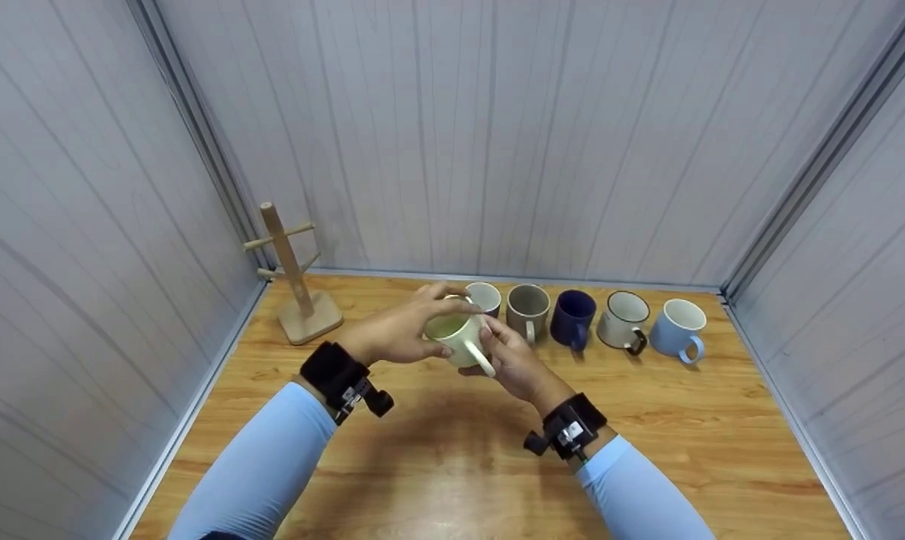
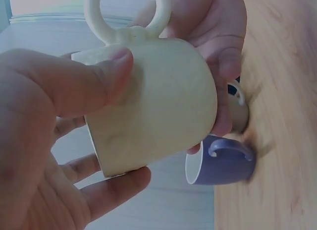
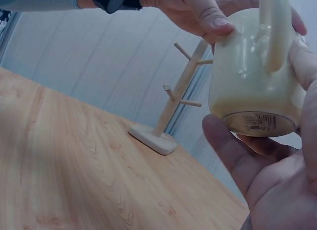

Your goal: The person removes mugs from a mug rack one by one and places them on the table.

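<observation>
A pale yellow-green mug (image 1: 462, 347) is held up in front of me between both hands, above the table. My left hand (image 1: 398, 328) grips it near the rim, thumb on the outer side and fingers across the far side. On the other side, my right hand (image 1: 517, 365) holds the body close to the base. The mug's handle (image 2: 128, 32) is free of the fingers in the left wrist view. From the right wrist view, the mug's underside bears a small printed label (image 3: 260, 122), with right-hand fingers beneath it.
A wooden mug tree (image 1: 293, 262) with bare pegs stands at the back left. Along the back wall runs a row of mugs: a white-lined one (image 1: 484, 298), a grey-brown one (image 1: 528, 307), a dark blue one (image 1: 572, 319), a dark-rimmed white one (image 1: 621, 319), a light blue one (image 1: 675, 330).
</observation>
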The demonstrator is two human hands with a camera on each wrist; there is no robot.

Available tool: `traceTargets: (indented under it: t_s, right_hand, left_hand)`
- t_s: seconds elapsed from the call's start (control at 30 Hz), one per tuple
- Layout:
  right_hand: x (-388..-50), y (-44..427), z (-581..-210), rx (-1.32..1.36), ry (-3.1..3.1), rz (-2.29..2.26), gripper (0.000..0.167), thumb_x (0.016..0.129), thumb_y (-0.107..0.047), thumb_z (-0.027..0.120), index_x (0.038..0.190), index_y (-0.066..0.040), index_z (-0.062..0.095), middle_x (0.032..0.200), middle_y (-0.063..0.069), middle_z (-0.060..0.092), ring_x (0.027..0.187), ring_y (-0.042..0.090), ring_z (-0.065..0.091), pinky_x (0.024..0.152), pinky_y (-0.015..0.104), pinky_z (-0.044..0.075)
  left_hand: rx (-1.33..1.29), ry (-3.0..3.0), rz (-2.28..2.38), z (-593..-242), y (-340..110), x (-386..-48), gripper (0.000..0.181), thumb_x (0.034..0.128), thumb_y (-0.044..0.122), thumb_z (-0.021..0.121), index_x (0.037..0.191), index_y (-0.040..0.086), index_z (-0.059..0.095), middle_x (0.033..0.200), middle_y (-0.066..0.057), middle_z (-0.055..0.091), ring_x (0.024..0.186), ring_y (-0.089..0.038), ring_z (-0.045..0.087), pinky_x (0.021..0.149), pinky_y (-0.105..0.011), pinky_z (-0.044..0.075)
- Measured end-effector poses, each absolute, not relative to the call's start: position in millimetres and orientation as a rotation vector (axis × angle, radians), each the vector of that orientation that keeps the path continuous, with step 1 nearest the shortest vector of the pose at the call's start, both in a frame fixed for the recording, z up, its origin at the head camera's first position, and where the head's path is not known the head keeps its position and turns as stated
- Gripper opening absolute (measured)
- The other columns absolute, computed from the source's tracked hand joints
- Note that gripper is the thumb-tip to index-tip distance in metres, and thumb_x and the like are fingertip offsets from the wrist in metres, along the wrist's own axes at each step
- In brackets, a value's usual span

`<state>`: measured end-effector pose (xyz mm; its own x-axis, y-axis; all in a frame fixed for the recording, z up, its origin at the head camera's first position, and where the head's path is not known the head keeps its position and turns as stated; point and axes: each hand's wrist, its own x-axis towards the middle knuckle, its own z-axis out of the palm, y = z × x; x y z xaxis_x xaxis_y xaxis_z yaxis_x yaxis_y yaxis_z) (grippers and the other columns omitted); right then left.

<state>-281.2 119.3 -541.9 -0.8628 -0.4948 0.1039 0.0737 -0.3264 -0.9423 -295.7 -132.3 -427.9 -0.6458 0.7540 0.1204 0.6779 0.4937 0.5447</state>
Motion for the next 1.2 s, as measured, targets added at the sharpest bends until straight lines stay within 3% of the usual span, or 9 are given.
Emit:
traceTargets:
  t_s: [0.2, 0.33, 0.43, 0.57, 0.67, 0.73, 0.9, 1.03, 1.2]
  right_hand:
    - [-278.6, 119.9, -542.5, -0.395, 1.537, -2.428, 0.096, 0.099, -0.051, 0.082, 0.168, -0.003, 0.035, 0.141, 0.004, 0.067, 0.117, 0.02, 0.077, 0.097, 0.041, 0.069]
    - [-278.7, 117.0, -541.9, -0.322, 1.562, -2.521, 0.088, 0.098, -0.042, 0.085, 0.163, -0.006, 0.038, 0.143, 0.007, 0.066, 0.116, 0.021, 0.076, 0.093, 0.039, 0.07]
    - [-279.9, 115.0, -541.9, -0.303, 1.578, -2.578, 0.077, 0.101, -0.034, 0.083, 0.159, -0.007, 0.041, 0.145, 0.009, 0.066, 0.115, 0.022, 0.075, 0.09, 0.039, 0.07]
    - [-281.7, 113.4, -542.6, -0.25, 1.592, -2.639, 0.076, 0.1, -0.03, 0.085, 0.157, -0.007, 0.041, 0.146, 0.012, 0.065, 0.116, 0.022, 0.075, 0.091, 0.04, 0.07]
    - [-282.9, 112.2, -543.1, -0.197, 1.603, -2.674, 0.08, 0.096, -0.031, 0.089, 0.155, -0.008, 0.04, 0.146, 0.013, 0.063, 0.116, 0.023, 0.074, 0.093, 0.041, 0.069]
    - [-283.3, 111.2, -542.9, -0.171, 1.613, -2.697, 0.081, 0.094, -0.032, 0.091, 0.153, -0.009, 0.04, 0.146, 0.014, 0.063, 0.117, 0.022, 0.073, 0.094, 0.04, 0.069]
    - [-282.9, 110.4, -542.8, -0.153, 1.605, -2.737, 0.073, 0.097, -0.026, 0.091, 0.148, -0.01, 0.04, 0.145, 0.012, 0.063, 0.12, 0.021, 0.072, 0.097, 0.04, 0.069]
    - [-283.1, 111.2, -542.9, -0.186, 1.604, -2.727, 0.063, 0.104, -0.014, 0.085, 0.146, -0.009, 0.038, 0.146, 0.013, 0.062, 0.123, 0.022, 0.07, 0.1, 0.04, 0.068]
    - [-282.8, 112.2, -541.1, -0.185, 1.684, -2.68, 0.059, 0.105, -0.001, 0.077, 0.148, -0.008, 0.037, 0.151, 0.019, 0.058, 0.129, 0.025, 0.068, 0.1, 0.039, 0.068]
  left_hand:
    - [1.222, 2.739, 0.991, -442.1, -131.6, -293.1, 0.074, 0.1042, 0.014, 0.083, 0.171, 0.029, 0.054, 0.178, -0.002, 0.05, 0.165, -0.033, 0.046, 0.131, -0.058, 0.047]
    - [1.059, 2.829, 1.212, -454.4, -126.6, -285.2, 0.062, 0.1074, 0.016, 0.08, 0.166, 0.019, 0.06, 0.165, -0.007, 0.06, 0.153, -0.033, 0.059, 0.117, -0.051, 0.062]
    - [0.867, 2.885, 1.415, -460.5, -120.4, -276.2, 0.045, 0.1086, 0.018, 0.079, 0.152, 0.01, 0.069, 0.145, -0.008, 0.068, 0.135, -0.03, 0.069, 0.103, -0.043, 0.067]
    - [0.608, 2.873, 1.604, -463.0, -110.1, -263.2, 0.022, 0.1128, 0.025, 0.073, 0.125, 0.007, 0.079, 0.115, -0.008, 0.077, 0.101, -0.021, 0.072, 0.087, -0.037, 0.063]
    - [0.47, 2.753, 1.679, -463.8, -101.8, -254.7, 0.031, 0.1181, 0.03, 0.063, 0.118, 0.006, 0.082, 0.107, -0.01, 0.081, 0.077, -0.015, 0.067, 0.071, -0.033, 0.062]
    - [0.407, 2.683, 1.699, -463.6, -96.1, -249.9, 0.037, 0.1196, 0.034, 0.059, 0.122, 0.006, 0.083, 0.104, -0.012, 0.082, 0.067, -0.014, 0.063, 0.062, -0.031, 0.06]
    - [0.329, 2.527, 1.772, -461.0, -83.3, -244.0, 0.04, 0.1202, 0.033, 0.057, 0.123, 0.0, 0.079, 0.103, -0.013, 0.076, 0.077, -0.018, 0.065, 0.059, -0.031, 0.064]
    - [0.257, 2.399, 1.852, -462.7, -78.2, -244.8, 0.038, 0.1202, 0.03, 0.059, 0.11, -0.003, 0.075, 0.099, -0.009, 0.07, 0.085, -0.02, 0.065, 0.058, -0.032, 0.066]
    - [0.157, 2.245, 2.017, -465.9, -77.7, -246.6, 0.036, 0.1189, 0.021, 0.062, 0.108, -0.01, 0.076, 0.093, -0.009, 0.073, 0.086, -0.015, 0.069, 0.068, -0.032, 0.07]
